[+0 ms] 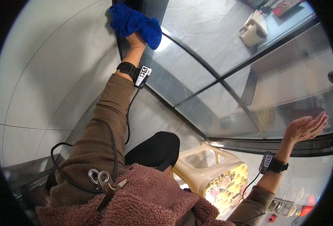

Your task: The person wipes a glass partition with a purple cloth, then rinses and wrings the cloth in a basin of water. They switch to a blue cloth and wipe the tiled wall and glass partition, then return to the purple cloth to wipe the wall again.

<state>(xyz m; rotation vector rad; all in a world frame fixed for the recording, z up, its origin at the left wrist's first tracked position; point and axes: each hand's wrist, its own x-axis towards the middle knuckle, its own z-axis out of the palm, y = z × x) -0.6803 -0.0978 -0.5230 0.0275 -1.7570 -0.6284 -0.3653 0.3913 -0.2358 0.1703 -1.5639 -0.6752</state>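
My left hand (136,40) reaches up to the top of the view, mostly hidden under a blue cloth (138,24). The cloth lies against the dark frame (120,46) at the side of a glass door or partition, beside a tiled wall. My right hand (307,127) is raised at the right, palm turned up and fingers extended, holding nothing. It appears in front of the glass panel (234,110), near the dark frame edge; whether it touches is unclear. Both wrists carry black straps with small cabled devices.
A cream plastic stool (208,169) with a floral seat stands below the glass, close to my knee (160,147). Dark bars divide the glass. Beyond it are a grey floor and a cream object (254,34). Red items (307,209) show at lower right. Cables loop by my left arm.
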